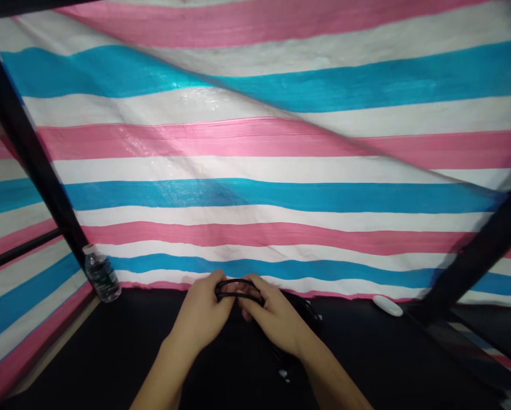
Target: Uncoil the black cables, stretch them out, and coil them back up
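Both hands meet in the middle of the view, low over the dark tabletop [88, 353]. A black cable [238, 281] runs between them in bent loops. My left hand [206, 310] is closed round the loops' left end, thumb and fingers pressed on it. My right hand [274, 316] grips the right end, and its fingertips come close to those of the left. More black cable [302, 304] lies beyond and under the right hand, partly hidden by it. A small pale cable end [284, 374] shows beside the right forearm.
A clear plastic bottle [102, 274] with a white cap stands at the back left corner. On the right rear of the table lies a white, rounded object [387, 306]. Pink, blue and white striped sheeting [255, 193] hangs behind, between black frame posts [28, 136].
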`<state>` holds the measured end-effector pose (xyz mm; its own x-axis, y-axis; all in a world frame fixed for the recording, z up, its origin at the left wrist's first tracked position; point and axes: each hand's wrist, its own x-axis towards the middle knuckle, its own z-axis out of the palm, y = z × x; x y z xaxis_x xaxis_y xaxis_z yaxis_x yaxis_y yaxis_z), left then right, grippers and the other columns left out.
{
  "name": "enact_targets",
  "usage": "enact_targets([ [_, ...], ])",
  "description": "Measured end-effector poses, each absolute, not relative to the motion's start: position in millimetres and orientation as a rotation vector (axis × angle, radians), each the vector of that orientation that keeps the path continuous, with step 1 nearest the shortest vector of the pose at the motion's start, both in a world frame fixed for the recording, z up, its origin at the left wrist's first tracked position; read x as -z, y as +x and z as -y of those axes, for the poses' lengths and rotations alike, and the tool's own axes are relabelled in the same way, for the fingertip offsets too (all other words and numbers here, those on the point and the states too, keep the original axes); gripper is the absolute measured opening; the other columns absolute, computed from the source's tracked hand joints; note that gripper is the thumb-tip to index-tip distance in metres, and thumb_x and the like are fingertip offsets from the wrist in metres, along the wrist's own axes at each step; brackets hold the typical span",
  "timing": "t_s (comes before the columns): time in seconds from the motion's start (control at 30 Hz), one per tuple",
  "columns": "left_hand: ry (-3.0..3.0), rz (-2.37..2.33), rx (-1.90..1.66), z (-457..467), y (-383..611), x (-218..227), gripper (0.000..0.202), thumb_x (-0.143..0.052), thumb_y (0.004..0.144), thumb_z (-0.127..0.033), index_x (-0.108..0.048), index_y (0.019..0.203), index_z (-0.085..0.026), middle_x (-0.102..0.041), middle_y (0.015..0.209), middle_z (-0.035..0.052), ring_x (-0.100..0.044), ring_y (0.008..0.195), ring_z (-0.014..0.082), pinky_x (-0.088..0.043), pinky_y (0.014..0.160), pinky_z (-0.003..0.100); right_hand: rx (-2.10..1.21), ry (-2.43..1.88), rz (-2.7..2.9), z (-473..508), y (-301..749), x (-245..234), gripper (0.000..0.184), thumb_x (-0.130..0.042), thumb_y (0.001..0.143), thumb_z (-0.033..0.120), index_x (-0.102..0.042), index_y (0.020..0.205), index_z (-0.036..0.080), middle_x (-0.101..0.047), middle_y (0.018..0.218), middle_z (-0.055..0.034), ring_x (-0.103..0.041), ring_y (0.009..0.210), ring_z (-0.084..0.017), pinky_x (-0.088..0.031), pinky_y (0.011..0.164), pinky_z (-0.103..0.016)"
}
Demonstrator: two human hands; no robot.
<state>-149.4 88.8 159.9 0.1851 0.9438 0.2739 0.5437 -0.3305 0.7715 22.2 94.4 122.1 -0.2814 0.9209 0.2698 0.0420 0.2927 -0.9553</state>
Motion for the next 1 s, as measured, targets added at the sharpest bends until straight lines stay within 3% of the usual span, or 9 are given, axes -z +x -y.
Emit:
enact_targets([
  [0.07, 1.934, -1.331, -1.130, -89.0, -144.7, -156.7, 0.010, -0.055, 0.081, -0.016, -0.049, 0.081, -0.024, -0.053, 0.071, -0.0045, -0.049, 0.067, 0.0168, -0.037, 0.062, 0.028, -1.345, -0.857, 1.496, -93.0, 24.8, -126.1, 0.012, -0.067, 0.090, 0.034, -0.066, 0.092, 0.022, -0.047, 0.059, 0.0067, -0.036, 0.047, -0.009, -0.027, 0.045, -0.022],
  [0.13, 1.900, -1.228, -1.232, -90.0, -142.5, -154.6, 0.015, -0.056, 0.083, -0.018, -0.052, 0.096, -0.024, -0.059, 0.085, -0.0016, -0.057, 0.078, 0.0179, -0.045, 0.072, 0.030, -1.486, -0.781, 1.357, -93.9, 29.2, -129.4, 0.021, -0.072, 0.086, 0.040, -0.064, 0.085, 0.020, -0.031, 0.053, 0.0108, -0.019, 0.044, -0.006, -0.014, 0.042, -0.022],
  [0.23, 1.981, -1.192, -1.328, -88.0, -147.4, -158.6, 0.039, -0.060, 0.088, -0.025, -0.051, 0.126, -0.024, -0.061, 0.121, 0.0089, -0.059, 0.111, 0.0238, -0.046, 0.097, 0.039, -1.605, -0.656, 1.084, -99.4, 36.8, -131.8, 0.037, -0.076, 0.081, 0.041, -0.050, 0.066, 0.020, -0.020, 0.053, 0.0125, -0.011, 0.045, -0.005, -0.008, 0.042, -0.022],
  [0.3, 2.118, -1.217, -1.337, -80.5, -156.8, -166.8, 0.042, -0.061, 0.089, -0.028, -0.053, 0.130, -0.026, -0.057, 0.132, 0.0119, -0.053, 0.124, 0.0270, -0.040, 0.107, 0.043, -1.626, -0.606, 0.933, -104.2, 41.4, -132.0, 0.047, -0.076, 0.079, 0.040, -0.038, 0.060, 0.022, -0.019, 0.054, 0.0123, -0.009, 0.045, -0.004, -0.009, 0.041, -0.022],
  [0.4, 2.238, -1.116, -0.957, -59.2, -174.9, -182.3, 0.028, -0.068, 0.087, -0.033, -0.066, 0.114, -0.029, -0.067, 0.119, 0.0082, -0.061, 0.113, 0.0274, -0.046, 0.100, 0.039, -1.651, -0.559, 0.809, -110.0, 47.9, -132.1, 0.050, -0.076, 0.077, 0.038, -0.032, 0.060, 0.023, -0.017, 0.053, 0.0127, -0.008, 0.045, -0.004, -0.011, 0.039, -0.021],
  [0.47, 2.219, -1.044, -0.552, -43.7, -184.3, -190.6, 0.038, -0.081, 0.075, -0.035, -0.073, 0.113, -0.035, -0.074, 0.114, 0.0038, -0.067, 0.101, 0.0270, -0.051, 0.087, 0.033, -1.664, -0.544, 0.786, -112.4, 51.9, -132.3, 0.048, -0.075, 0.077, 0.037, -0.031, 0.061, 0.023, -0.016, 0.053, 0.0130, -0.008, 0.044, -0.004, -0.011, 0.038, -0.021],
  [0.6, 2.194, -1.078, -0.137, -31.1, -187.5, -200.1, 0.017, -0.070, 0.082, -0.023, -0.081, 0.084, -0.036, -0.077, 0.076, -0.0029, -0.067, 0.066, 0.0206, -0.043, 0.059, 0.028, -1.618, -0.547, 0.796, -114.6, 56.9, -132.5, 0.045, -0.073, 0.079, 0.036, -0.033, 0.061, 0.024, -0.016, 0.053, 0.0129, -0.007, 0.044, -0.005, -0.010, 0.038, -0.021],
  [0.8, 2.024, -0.975, -0.710, -54.0, -172.4, -197.3, 0.027, -0.057, 0.094, -0.039, -0.079, 0.085, -0.026, -0.075, 0.084, 0.0041, -0.066, 0.081, 0.0229, -0.048, 0.075, 0.030, -1.484, -0.535, 0.909, -107.0, 45.2, -128.4, 0.049, -0.079, 0.078, 0.040, -0.038, 0.059, 0.022, -0.019, 0.051, 0.0126, -0.009, 0.044, -0.004, -0.009, 0.041, -0.022],
  [1.0, 1.550, -1.006, -1.128, -76.4, -141.1, -170.0, 0.029, -0.064, 0.087, -0.049, -0.069, 0.079, -0.021, -0.047, 0.058, -0.0045, -0.039, 0.052, 0.0128, -0.029, 0.050, 0.025, -1.393, -0.483, 1.189, -96.9, 23.8, -117.8, 0.053, -0.064, 0.087, 0.065, -0.050, 0.064, 0.019, -0.027, 0.055, 0.0083, -0.020, 0.048, -0.007, -0.014, 0.046, -0.025],
])
